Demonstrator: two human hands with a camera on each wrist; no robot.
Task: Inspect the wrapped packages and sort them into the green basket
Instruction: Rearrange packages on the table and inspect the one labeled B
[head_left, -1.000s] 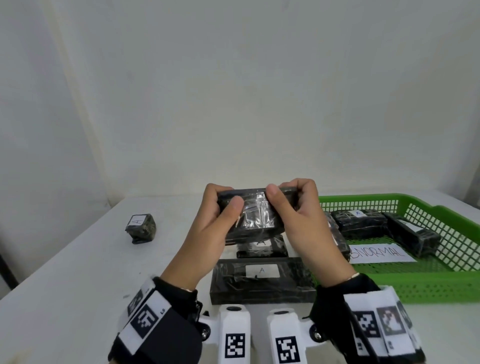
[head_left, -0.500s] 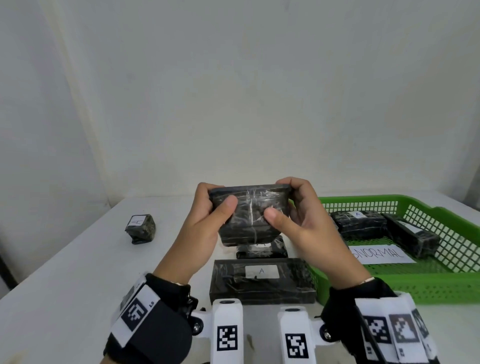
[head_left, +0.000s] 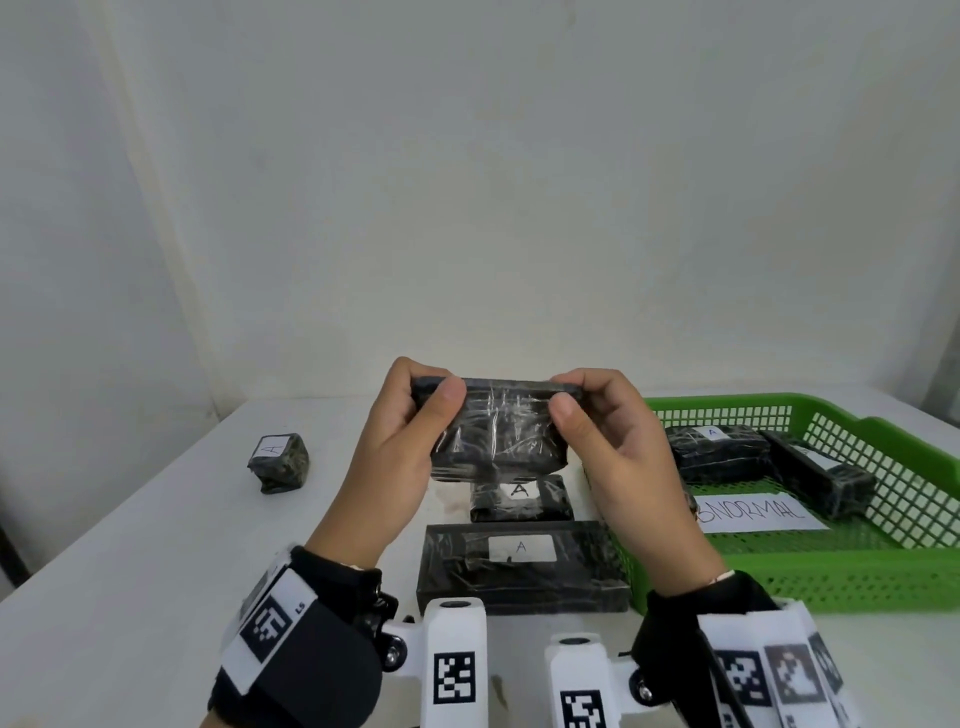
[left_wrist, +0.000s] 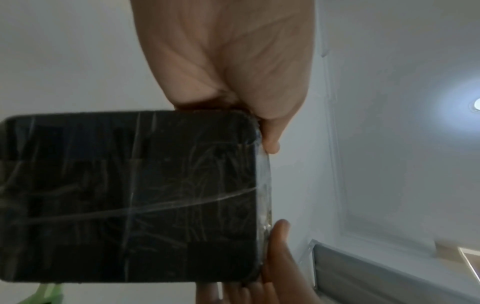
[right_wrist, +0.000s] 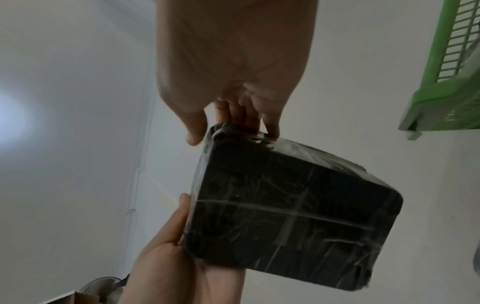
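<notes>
Both hands hold one wrapped package (head_left: 496, 434) up above the table (head_left: 130, 545), clear of everything below: the left hand (head_left: 397, 457) pinches its left end between thumb and curled fingers, and the right hand (head_left: 618, 457) pinches its right end the same way. Directly under it lie a small labelled package (head_left: 522, 501) and, nearer the person, a long flat package (head_left: 522, 569) whose right end sits just beside the green basket (head_left: 831, 577). Two more packages and a paper sign (head_left: 758, 512) lie inside the basket. A small cube-shaped package (head_left: 278, 462) sits well apart on the left, with bare tabletop around it.
</notes>
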